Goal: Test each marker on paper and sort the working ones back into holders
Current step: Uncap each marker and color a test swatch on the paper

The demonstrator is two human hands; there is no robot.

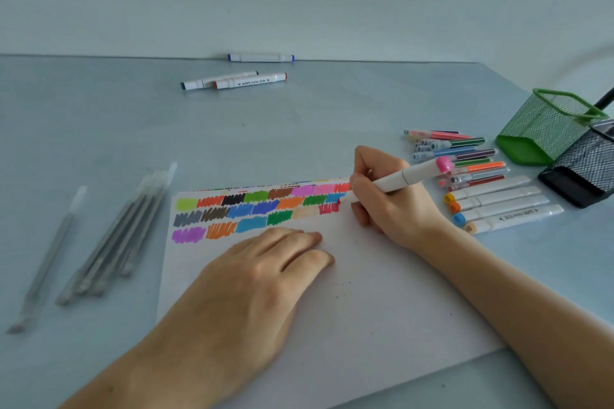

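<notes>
The sheet of paper (pixel 349 309) is pinned near the desk's front edge by the left hand (pixel 259 279), laid flat with its fingers straight. Just beyond, a white marker with a pink cap (pixel 403 178) is gripped like a pen by the right hand (pixel 388 206), its tip set at the right end of the rows of colour swatches (pixel 259 209); the tip itself is hidden by the fingers.

A smear could be left if the left hand is dragged over fresh ink, and a faint stroke may be misjudged where swatches crowd together.

Toward the right edge, four white markers (pixel 498 204) and a heap of thin coloured pens (pixel 461 156) are laid, with a green mesh holder (pixel 545 129) and a black mesh holder (pixel 584 173) tipped over beyond them. Grey pens (pixel 113 242) are seen at the left, and three more markers (pixel 239 76) by the far edge.
</notes>
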